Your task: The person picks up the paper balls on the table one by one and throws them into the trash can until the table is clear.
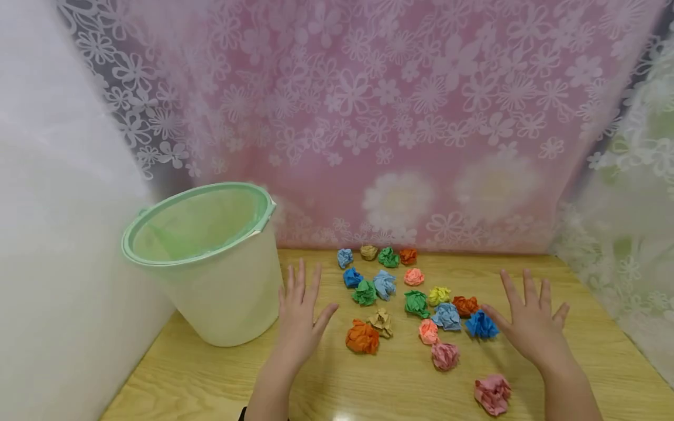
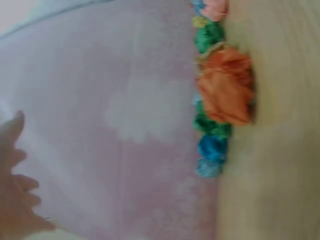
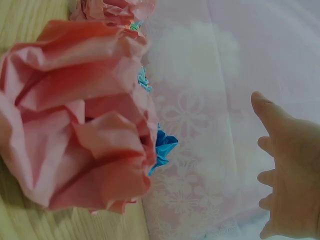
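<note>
My left hand (image 1: 299, 321) is held out with its fingers spread, between the green-rimmed bucket (image 1: 231, 304) and the crumpled paper balls. The orange paper ball (image 1: 362, 337) is one of the nearest to it; in the left wrist view that ball (image 2: 227, 87) shows large and the hand (image 2: 17, 185) is at the left edge. Spread too and holding nothing, my right hand (image 1: 537, 327) is beside the dark blue paper ball (image 1: 481, 325). A dusky pink paper ball (image 1: 492, 394) lies nearer to me, and it fills much of the right wrist view (image 3: 80, 120).
Several more paper balls in green (image 1: 417, 304), light blue (image 1: 447, 316), yellow (image 1: 439, 295), and tan (image 1: 381, 322) lie scattered over the wooden table (image 1: 411, 386). Behind hangs a pink flowered curtain (image 1: 326, 128). A white wall (image 1: 63, 234) stands at the left.
</note>
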`<state>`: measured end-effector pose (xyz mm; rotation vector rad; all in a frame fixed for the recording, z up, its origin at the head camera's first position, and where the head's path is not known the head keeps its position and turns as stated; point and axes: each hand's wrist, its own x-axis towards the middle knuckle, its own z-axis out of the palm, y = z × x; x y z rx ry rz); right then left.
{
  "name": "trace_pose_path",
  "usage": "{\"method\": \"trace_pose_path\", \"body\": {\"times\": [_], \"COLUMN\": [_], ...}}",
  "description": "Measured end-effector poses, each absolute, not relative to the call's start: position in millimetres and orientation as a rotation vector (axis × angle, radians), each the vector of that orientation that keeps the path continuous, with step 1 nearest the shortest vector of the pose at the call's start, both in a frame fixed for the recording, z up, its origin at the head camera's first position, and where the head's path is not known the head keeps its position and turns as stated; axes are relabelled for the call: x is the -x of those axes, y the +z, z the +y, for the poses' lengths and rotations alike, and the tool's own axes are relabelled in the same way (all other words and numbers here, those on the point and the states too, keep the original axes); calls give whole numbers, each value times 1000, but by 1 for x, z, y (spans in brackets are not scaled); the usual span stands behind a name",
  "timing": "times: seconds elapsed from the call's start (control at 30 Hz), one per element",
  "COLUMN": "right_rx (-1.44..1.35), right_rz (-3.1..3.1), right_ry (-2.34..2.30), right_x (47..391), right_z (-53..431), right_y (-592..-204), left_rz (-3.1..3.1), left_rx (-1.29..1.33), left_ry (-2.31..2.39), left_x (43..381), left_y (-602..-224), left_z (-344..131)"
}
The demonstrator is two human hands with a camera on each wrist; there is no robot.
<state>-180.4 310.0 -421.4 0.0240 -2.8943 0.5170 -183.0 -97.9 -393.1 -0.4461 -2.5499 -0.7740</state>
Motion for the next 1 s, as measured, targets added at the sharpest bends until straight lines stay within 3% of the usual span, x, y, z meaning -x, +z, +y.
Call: {"method": "trace_pose_path", "body": {"times": [0.2,0.4,0.63,0.77,1.0], "right_rx": [-35,-56,-144,-266,-369], "right_rz": [-2895,-2902,-2941,-2958,-2973], "right_ry": [540,660,673,618,637], "right_x": [181,188,202,210,216], "right_z": [309,308,320,324,323], "right_y": [-424,-433,-445,-452,-458], "left_rz": [-1883,-1315,-1474,-1618,-1619], "left_rx": [523,219,-243,-446,-461], "left_ry": [-804,-881,-1125,-1532,-2038], "left_x": [168,163,162,169,200], "left_y": [-369,-327,-284,-271,-268], "left_z": [-124,-172,-261,-296,-321]}}
